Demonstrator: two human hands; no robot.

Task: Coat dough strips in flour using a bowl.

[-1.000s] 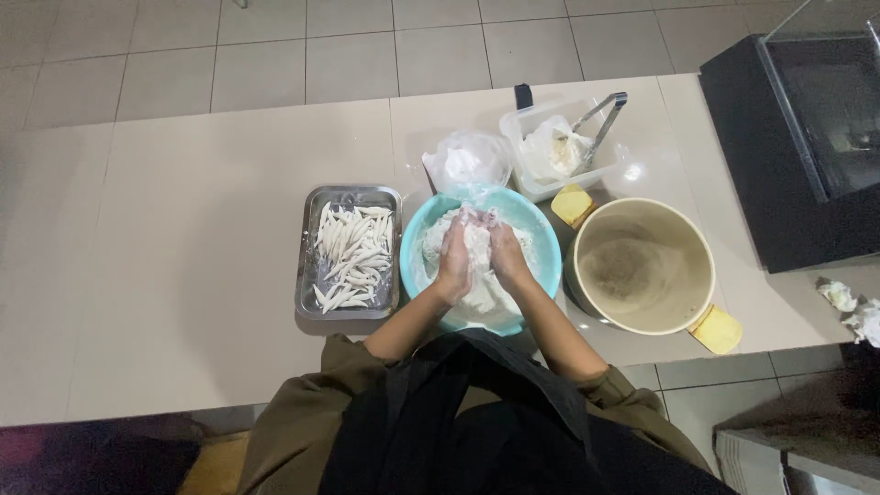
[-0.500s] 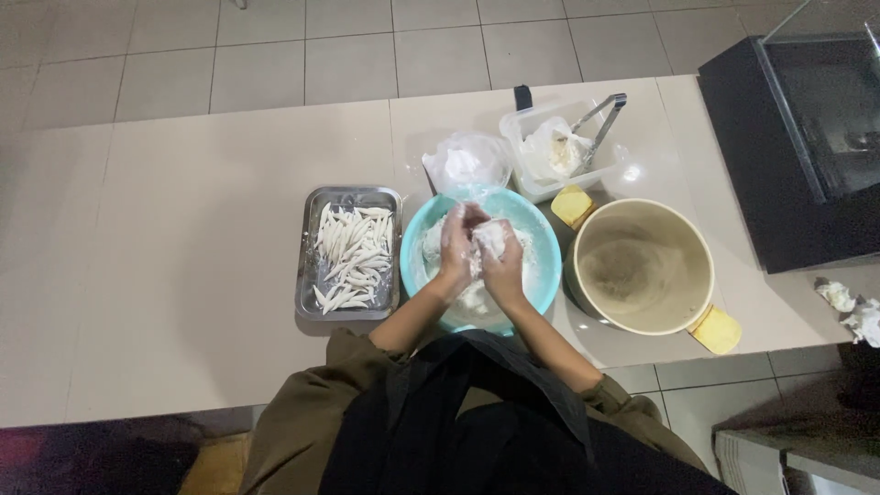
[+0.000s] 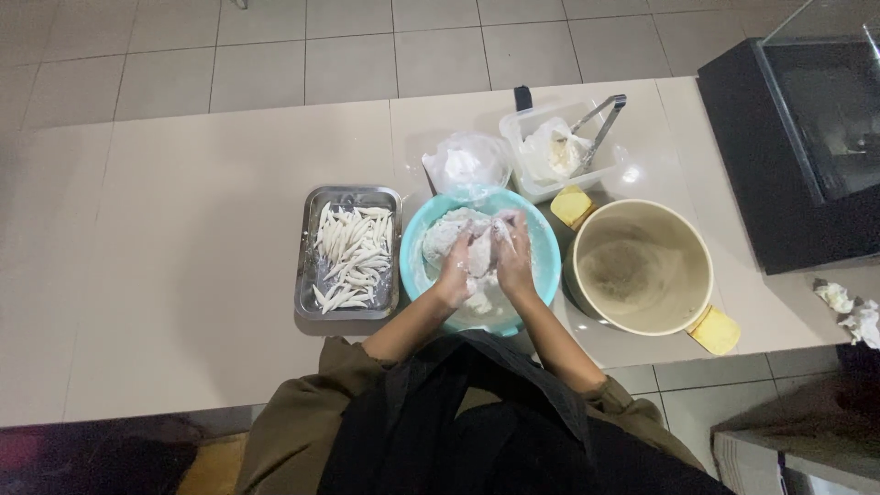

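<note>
**Both hands pressed together on white dough in the teal bowl**

At nine o'clock from the bowl, a metal tray point(image 3: 348, 252) holds rows of pale, floured strips point(image 3: 352, 257). The left hand point(image 3: 456, 268) and right hand point(image 3: 515, 261) meet in the teal bowl point(image 3: 546, 246) at the middle of the table point(image 3: 183, 229). Half a second ago they were apart, working the mass; now they have closed in, each grip curled around the same white dough lump point(image 3: 480, 257), which looks like squeezing or shaping a portion. At twelve o'clock sits a crumpled clear bag point(image 3: 466, 165) of white powder, beside it a clear square tub point(image 3: 550, 154) with metal tongs point(image 3: 600, 128). At three o'clock stands a cream pot point(image 3: 639, 266) with yellow handles; no labels are legible.
</note>
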